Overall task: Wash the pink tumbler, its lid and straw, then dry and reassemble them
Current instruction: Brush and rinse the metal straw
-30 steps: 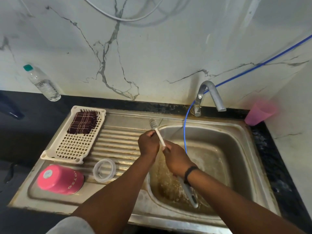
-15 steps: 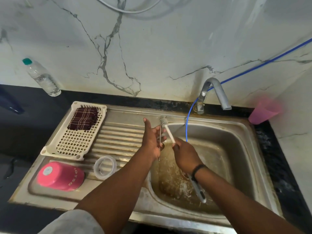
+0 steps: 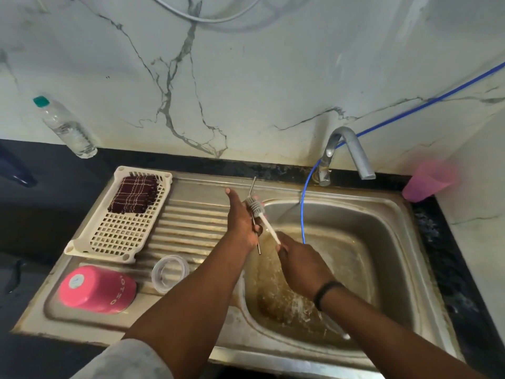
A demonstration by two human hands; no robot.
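My left hand (image 3: 241,218) holds a thin metal straw (image 3: 252,187) upright over the sink's left rim; the straw sticks out above and below the palm. My right hand (image 3: 299,262) grips the white handle of a bottle brush (image 3: 257,209), whose bristle head lies against the straw by my left fingers. The pink tumbler (image 3: 97,289) lies upside down on the draining board at the front left. Its clear lid (image 3: 170,273) rests beside it on the ribbed metal.
A steel sink basin (image 3: 382,269) holds brownish water below a curved tap (image 3: 352,149) and a blue hose (image 3: 302,214). A white rack (image 3: 109,236) carries a folded dark cloth (image 3: 135,194). A water bottle (image 3: 64,127) and a pink cup (image 3: 427,180) stand by the wall.
The straw now stands higher in my left hand, and the brush head has slid along it toward my left fingers. Both hands have shifted slightly right and away from me.
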